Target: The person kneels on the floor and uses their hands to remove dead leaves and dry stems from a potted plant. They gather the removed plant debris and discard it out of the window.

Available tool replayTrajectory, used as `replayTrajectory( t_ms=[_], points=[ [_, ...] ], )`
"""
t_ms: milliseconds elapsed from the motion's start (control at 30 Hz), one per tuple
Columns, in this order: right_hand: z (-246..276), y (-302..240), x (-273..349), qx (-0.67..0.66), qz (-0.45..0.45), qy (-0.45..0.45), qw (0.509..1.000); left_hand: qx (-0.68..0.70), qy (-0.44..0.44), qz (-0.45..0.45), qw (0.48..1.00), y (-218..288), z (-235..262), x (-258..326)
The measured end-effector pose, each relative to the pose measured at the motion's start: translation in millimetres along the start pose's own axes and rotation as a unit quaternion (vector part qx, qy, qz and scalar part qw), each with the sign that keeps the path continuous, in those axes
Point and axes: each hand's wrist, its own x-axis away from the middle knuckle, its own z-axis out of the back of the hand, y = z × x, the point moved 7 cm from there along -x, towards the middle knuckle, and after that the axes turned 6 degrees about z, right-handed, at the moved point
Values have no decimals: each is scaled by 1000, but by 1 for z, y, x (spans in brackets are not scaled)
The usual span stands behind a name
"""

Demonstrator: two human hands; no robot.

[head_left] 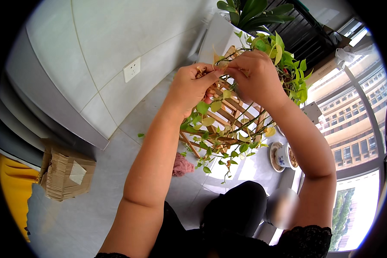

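Note:
My left hand (193,86) and my right hand (256,75) meet over a trailing green plant (288,64) that stands on a wooden slatted stand (232,109). Both hands pinch a thin dry stem or yellowed leaf (219,63) between their fingertips, close together. Green and yellowing leaves hang down through the stand below my hands (219,142). The pot itself is hidden behind my right hand and the foliage.
A cardboard box (66,174) lies on the grey floor at left, next to something yellow. A pink cloth (182,165) lies under the stand. A blue-and-white ceramic pot (286,155) sits on a saucer by the window. Another dark-leaved plant (249,13) stands behind.

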Motion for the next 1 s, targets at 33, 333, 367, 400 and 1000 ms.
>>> replayTrajectory(
  t_ms=[33,333,367,400,1000],
  points=[
    [-1,2,-1,-52,-19,-10,998,7,-9,-10,1000,0,-2,-1],
    [2,6,-2,-169,-146,46,974,160,-89,33,983,-6,-11,-2],
    [2,5,-2,-182,-151,45,971,183,-105,56,976,-9,-12,-2],
    [1,4,-3,-194,-156,43,968,188,-106,64,974,-10,-12,-2],
    [-66,-14,5,224,12,-468,855,77,61,23,995,2,25,0]
  ],
)
